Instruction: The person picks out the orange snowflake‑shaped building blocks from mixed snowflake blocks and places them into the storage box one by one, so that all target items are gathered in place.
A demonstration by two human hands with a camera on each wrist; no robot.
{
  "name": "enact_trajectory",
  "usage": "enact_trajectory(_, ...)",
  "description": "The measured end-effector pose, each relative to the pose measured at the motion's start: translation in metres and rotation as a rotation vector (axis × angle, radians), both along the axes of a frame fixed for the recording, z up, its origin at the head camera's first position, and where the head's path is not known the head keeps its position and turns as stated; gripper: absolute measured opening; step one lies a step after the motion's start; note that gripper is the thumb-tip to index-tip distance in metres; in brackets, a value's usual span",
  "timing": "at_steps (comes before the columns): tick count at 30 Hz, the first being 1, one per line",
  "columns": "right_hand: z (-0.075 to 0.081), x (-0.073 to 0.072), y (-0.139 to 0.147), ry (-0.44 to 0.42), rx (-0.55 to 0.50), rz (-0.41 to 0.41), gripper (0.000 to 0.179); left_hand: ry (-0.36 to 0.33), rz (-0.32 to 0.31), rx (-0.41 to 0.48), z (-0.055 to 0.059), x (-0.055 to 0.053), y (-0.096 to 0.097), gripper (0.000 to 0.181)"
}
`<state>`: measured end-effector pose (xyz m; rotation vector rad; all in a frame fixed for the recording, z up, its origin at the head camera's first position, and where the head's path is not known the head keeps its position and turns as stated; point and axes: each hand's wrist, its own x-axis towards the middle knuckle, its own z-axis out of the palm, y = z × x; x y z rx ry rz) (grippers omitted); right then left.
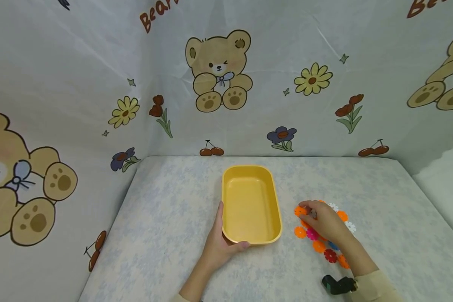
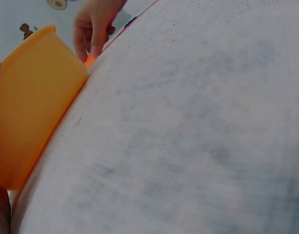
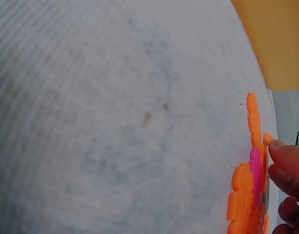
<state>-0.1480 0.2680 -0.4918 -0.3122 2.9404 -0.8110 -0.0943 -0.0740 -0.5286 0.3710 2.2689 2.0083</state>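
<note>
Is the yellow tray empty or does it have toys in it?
Empty. The yellow tray shows only its bare bottom; the flower-shaped pieces all lie on the table beside it.

Orange flower-shaped pieces [image 3: 244, 200] and one pink piece [image 3: 255, 168] on pale blue cloth [image 3: 115, 122]; fingertips [image 3: 286, 156] touching an orange piece; yellow tray [image 3: 273, 44] beyond.

The tray [image 1: 251, 205] is plain yellow-orange inside and out, and the flower-shaped discs [image 1: 326, 235] beside it are mostly orange, with single pink, red, blue and white ones among them. The table cover [image 1: 166, 218] is pale grey-white with a faint mottled blue print. The curtain [image 1: 98, 75] behind is pale blue-grey, patterned with tan teddy bears, yellow and purple flowers, red tulips and cherries
</note>
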Motion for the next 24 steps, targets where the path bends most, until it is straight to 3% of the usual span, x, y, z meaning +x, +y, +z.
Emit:
enact_trajectory(11, 0.005, -0.007, -0.004, -0.063, -0.007, -0.038, 0.043, 0.027, 0.017, -0.048, -0.001, -0.003, -0.001, 0.129)
enact_trajectory(17, 0.018, -0.021, -0.017, -0.024, -0.049, -0.032, 0.039, 0.011, 0.018, -0.039, -0.002, -0.003, -0.001, 0.13)
enact_trajectory(24, 0.036, -0.041, -0.051, 0.106, -0.153, 0.014, 0.036, 0.002, 0.013, -0.04, -0.003, -0.002, -0.001, 0.131)
